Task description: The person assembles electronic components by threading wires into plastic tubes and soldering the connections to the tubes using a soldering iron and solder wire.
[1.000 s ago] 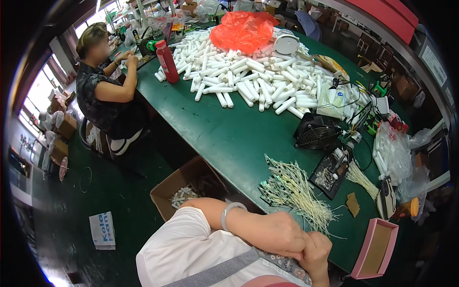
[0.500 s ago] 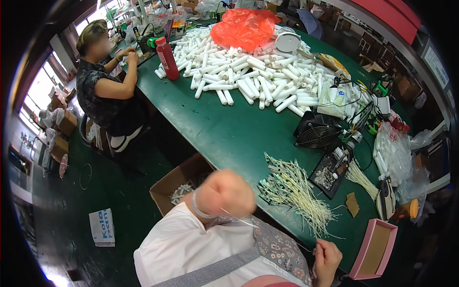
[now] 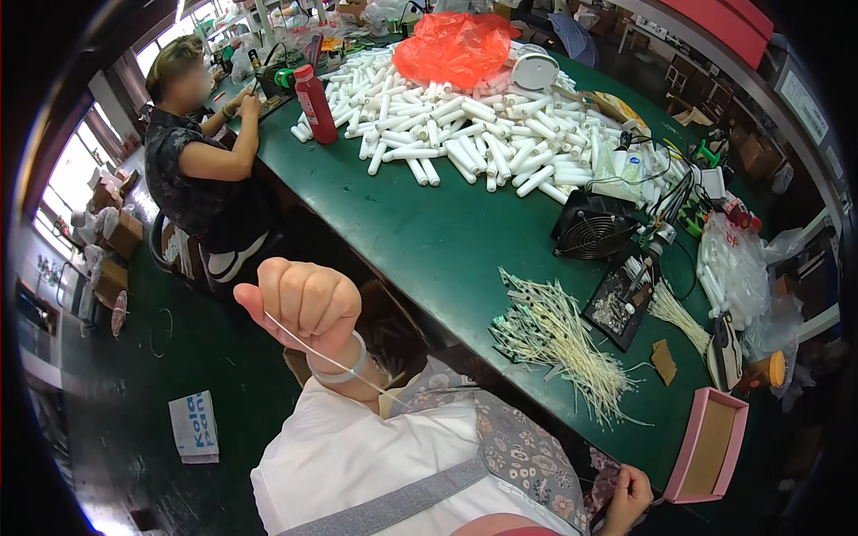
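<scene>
Since the earlier frames, the left hand [image 3: 308,308] has swung farther left, clenched on a white wire [image 3: 335,360] slanting down from it toward the apron [image 3: 527,438]. The right hand [image 3: 629,497] remains low, fingers curled; I cannot tell whether it holds anything. The wire pile [image 3: 565,344] lies beyond it.

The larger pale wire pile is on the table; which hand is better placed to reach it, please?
The right hand, probably: it is nearer the pile, though its grip is unclear; the left hand is farther off, gripping a white strand.
</scene>
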A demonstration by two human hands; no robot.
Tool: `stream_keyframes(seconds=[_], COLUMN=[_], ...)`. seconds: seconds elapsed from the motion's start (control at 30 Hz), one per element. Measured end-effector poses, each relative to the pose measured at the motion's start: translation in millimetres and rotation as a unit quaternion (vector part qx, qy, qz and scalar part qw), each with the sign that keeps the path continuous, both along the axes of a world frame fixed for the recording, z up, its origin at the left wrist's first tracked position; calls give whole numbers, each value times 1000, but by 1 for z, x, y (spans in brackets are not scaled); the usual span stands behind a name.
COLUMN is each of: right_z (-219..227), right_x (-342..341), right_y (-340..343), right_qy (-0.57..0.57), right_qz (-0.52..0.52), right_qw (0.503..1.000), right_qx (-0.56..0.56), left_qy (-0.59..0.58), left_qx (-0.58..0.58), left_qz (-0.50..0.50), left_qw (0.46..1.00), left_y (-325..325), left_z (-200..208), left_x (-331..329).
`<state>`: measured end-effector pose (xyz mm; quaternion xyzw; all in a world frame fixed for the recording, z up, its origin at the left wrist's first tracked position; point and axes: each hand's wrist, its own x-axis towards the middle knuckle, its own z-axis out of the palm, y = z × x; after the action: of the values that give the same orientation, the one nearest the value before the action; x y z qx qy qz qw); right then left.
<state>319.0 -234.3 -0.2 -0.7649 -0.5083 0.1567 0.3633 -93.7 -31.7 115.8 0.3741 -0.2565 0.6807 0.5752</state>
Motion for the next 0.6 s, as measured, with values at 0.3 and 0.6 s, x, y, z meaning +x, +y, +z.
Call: stream_keyframes(seconds=[0.3, 0.6], right_z=[1, 59], right_x=[28, 38], right_y=[-14, -33], right_qy=[92, -75], right_qz=[56, -32], right_qw=[994, 981], right_qx=[4, 177], left_qy=[-2, 60], left_qx=[-15, -28], left_qz=[60, 97], left_qw=[998, 993], left_y=[-17, -10], left_z=[0, -7], left_x=[-19, -17])
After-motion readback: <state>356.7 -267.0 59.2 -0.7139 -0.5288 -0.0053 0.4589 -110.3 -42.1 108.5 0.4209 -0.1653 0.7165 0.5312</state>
